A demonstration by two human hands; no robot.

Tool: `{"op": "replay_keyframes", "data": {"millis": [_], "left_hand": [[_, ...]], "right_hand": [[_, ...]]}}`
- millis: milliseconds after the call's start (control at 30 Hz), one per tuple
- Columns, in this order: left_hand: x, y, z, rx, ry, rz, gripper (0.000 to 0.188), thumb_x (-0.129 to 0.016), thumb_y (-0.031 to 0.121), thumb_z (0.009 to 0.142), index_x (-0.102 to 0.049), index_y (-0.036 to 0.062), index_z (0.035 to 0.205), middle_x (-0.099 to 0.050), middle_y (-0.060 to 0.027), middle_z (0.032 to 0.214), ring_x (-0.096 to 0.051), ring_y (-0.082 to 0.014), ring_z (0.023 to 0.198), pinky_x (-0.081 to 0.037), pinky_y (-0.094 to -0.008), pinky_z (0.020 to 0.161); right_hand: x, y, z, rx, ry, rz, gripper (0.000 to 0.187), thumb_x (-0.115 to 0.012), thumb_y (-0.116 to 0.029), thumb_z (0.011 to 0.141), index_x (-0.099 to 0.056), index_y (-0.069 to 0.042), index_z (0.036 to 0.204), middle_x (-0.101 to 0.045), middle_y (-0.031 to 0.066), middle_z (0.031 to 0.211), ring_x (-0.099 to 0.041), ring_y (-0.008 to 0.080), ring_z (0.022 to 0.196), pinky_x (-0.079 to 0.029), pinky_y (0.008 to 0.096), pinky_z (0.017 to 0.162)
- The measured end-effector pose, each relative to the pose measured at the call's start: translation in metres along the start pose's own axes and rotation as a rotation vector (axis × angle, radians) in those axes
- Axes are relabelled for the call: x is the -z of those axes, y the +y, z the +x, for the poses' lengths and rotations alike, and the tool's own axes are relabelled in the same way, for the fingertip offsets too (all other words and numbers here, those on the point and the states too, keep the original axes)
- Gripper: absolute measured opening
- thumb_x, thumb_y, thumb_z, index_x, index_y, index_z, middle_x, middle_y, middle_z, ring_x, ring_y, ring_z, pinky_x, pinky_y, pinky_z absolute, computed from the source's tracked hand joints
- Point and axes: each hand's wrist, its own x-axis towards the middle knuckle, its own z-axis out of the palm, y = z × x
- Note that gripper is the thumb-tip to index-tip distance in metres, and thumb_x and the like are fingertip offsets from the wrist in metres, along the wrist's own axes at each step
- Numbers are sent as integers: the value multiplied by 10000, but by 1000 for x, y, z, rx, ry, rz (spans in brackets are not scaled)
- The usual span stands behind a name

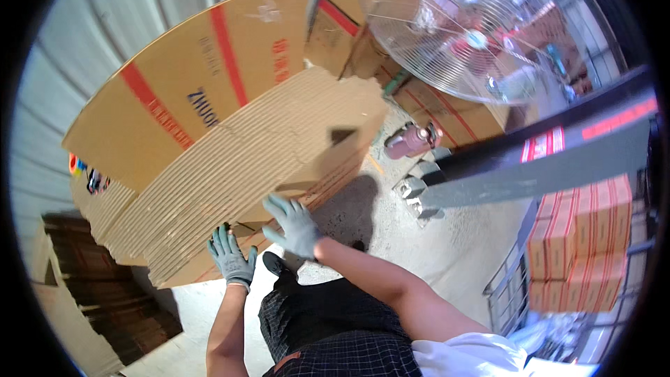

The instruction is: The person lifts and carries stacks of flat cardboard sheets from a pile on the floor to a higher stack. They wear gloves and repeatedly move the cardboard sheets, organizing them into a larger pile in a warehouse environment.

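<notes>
A stack of flattened corrugated cardboard cartons (pixel 279 132) lies before me, its many edges facing up in rows. My left hand (pixel 232 260), in a grey-green work glove, is at the stack's near edge with its fingers stretched out and apart. A little to the right, my right hand (pixel 294 229), gloved the same way, has its fingers extended over the near side of the stack. No object shows in either hand. Whether the fingertips press on the cardboard I cannot tell. Behind the stack stands a large brown cardboard sheet (pixel 258 35) with red stripes and printing.
A wire-guarded fan (pixel 477 40) stands at the far right. Near it are a pinkish machine part (pixel 412 141) on the concrete floor (pixel 447 258) and a dark metal beam (pixel 544 167). Stacked cartons (pixel 579 244) sit at right, dark folded cardboard (pixel 105 286) at left, against a corrugated wall (pixel 132 7).
</notes>
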Motion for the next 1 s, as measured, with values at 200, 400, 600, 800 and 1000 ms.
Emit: {"op": "replay_keyframes", "data": {"millis": [200,400,600,800,1000], "left_hand": [[-21,126,-18,-276,-202,103,776,-660,504,835,-470,-12,1382,-321,-206,1590,-247,-406,1485,-129,-596,1210],[-128,312,-108,-103,-981,7,859,-701,618,767,-527,7,1344,-523,-245,1406,-429,-406,1378,-326,-552,1136],[-223,415,-93,86,-1097,-182,826,-716,598,797,-566,-72,1256,-619,-281,1271,-584,-417,1197,-470,-448,999],[-251,680,-19,-251,-1090,1,708,-715,537,831,-595,-58,1196,-674,-252,1147,-631,-368,1092,-490,-453,907],[-305,1054,-41,-1061,-1084,-85,576,-675,486,900,-627,-31,1150,-664,-227,1159,-635,-356,1078,-495,-433,923]], "right_hand": [[91,73,-315,-588,-104,358,500,-579,-394,955,-609,-49,1316,-616,232,1290,-570,386,1230,-428,457,1076],[293,97,-512,-679,665,446,343,-529,-13,895,-658,-27,1213,-686,164,1176,-655,333,1096,-512,404,985],[566,67,-583,49,1064,53,184,-588,-86,863,-670,-38,1021,-694,115,1151,-669,286,1047,-520,468,978],[680,137,-694,-7,1219,-212,154,-605,-136,863,-671,-28,952,-693,119,1013,-671,284,938,-526,478,936],[778,236,-816,-364,1283,-425,176,-622,-186,864,-673,-19,882,-693,122,875,-674,283,829,-533,488,895]]}}
